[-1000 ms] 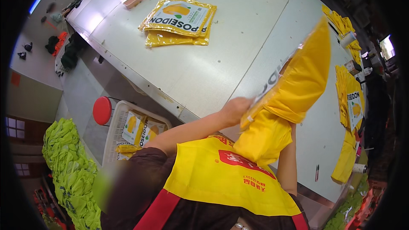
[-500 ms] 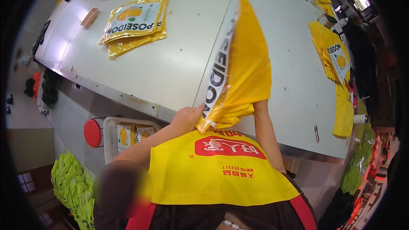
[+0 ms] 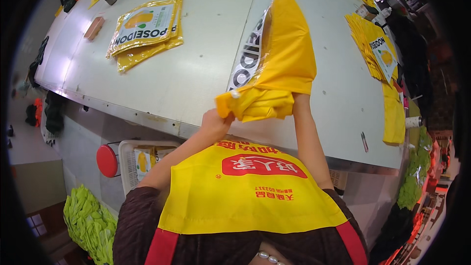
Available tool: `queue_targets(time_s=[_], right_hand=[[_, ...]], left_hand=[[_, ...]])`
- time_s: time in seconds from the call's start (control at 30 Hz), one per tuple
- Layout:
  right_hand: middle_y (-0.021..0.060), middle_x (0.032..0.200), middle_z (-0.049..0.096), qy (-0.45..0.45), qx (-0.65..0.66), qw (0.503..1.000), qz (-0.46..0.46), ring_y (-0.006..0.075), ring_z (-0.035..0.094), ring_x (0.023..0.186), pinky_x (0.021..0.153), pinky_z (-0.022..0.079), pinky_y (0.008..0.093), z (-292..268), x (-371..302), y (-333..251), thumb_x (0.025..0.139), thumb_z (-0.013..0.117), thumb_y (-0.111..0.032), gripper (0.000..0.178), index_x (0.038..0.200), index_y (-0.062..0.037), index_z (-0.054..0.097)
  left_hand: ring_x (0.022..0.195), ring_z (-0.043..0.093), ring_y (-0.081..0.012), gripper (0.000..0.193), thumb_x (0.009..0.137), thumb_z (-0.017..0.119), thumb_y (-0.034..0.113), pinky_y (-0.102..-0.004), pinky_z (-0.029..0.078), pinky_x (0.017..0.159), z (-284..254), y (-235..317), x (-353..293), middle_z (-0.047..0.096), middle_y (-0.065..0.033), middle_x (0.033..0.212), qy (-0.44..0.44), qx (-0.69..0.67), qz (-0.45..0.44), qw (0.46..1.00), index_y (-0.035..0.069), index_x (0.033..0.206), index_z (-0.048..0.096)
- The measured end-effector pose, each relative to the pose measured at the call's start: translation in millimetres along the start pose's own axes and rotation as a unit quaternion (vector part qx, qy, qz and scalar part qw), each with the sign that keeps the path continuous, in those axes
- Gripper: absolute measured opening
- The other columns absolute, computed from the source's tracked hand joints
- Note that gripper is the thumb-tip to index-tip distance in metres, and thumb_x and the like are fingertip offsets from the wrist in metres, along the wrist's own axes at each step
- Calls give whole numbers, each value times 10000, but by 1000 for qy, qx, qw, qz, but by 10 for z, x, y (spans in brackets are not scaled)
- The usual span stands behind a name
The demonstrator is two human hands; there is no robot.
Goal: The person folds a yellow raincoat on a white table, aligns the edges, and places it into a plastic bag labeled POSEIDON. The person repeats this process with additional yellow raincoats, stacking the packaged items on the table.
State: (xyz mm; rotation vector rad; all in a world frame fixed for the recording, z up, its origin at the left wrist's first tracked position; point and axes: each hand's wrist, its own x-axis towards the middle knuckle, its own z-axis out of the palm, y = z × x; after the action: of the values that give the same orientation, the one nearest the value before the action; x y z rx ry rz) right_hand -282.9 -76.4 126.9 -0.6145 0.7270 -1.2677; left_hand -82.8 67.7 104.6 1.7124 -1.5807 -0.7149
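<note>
In front of me a folded yellow cloth bundle (image 3: 267,105) is held up over the table's near edge. A printed clear plastic bag (image 3: 248,61) shows along its left side, and a tall yellow flap (image 3: 289,44) rises to a point above it. My left hand (image 3: 216,123) is closed on the bundle's lower left corner. At the right side, my right hand (image 3: 301,102) grips the bundle from under the flap; its fingers are mostly hidden by the yellow material.
Bagged yellow packs (image 3: 144,27) lie stacked on the white table (image 3: 206,73) at left, beside a small pinkish tray (image 3: 94,28). A fanned yellow pile (image 3: 365,44) and tweezers-like snips (image 3: 364,142) lie at right. Below left are a red stool (image 3: 107,161) and a white basket (image 3: 128,172).
The bundle has lifted away from my apron, and its lower folds now face me. My left hand has moved slightly up with the corner; my right hand has risen too.
</note>
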Motion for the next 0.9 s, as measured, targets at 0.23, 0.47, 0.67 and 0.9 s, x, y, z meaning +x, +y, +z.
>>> queue_targets(time_s=[0.23,0.47,0.67,0.9], right_hand=[[82,1281,477,-41,-304,951,-45,195,465,1142,939,399,307,-319,485,21,905,521,-255,438,1285,-55,435],[163,1283,479,-233,-632,736,-72,279,458,1163,971,361,354,392,207,-232,887,498,-326,468,1221,1,489],[193,1056,559,-222,-852,377,-287,345,446,1096,1029,228,484,304,-595,3,636,727,-403,609,1013,50,574],[94,917,578,-334,-902,248,-113,247,515,882,813,386,394,267,-128,78,665,683,-277,352,940,-63,631]], left_hand=[[572,592,-235,440,889,423,412,-354,447,568,-124,336,94,604,-87,625,-132,-84,-178,971,61,710,622],[502,564,-140,290,876,421,266,-263,463,474,622,-161,375,597,-49,636,-251,-172,-287,908,33,867,593],[470,557,-161,282,869,458,246,-283,468,432,689,-283,488,605,-100,690,-194,-221,-227,928,43,1050,532],[798,595,-232,281,839,491,284,-335,468,731,589,-342,633,622,-101,781,-157,-50,36,986,49,976,561]])
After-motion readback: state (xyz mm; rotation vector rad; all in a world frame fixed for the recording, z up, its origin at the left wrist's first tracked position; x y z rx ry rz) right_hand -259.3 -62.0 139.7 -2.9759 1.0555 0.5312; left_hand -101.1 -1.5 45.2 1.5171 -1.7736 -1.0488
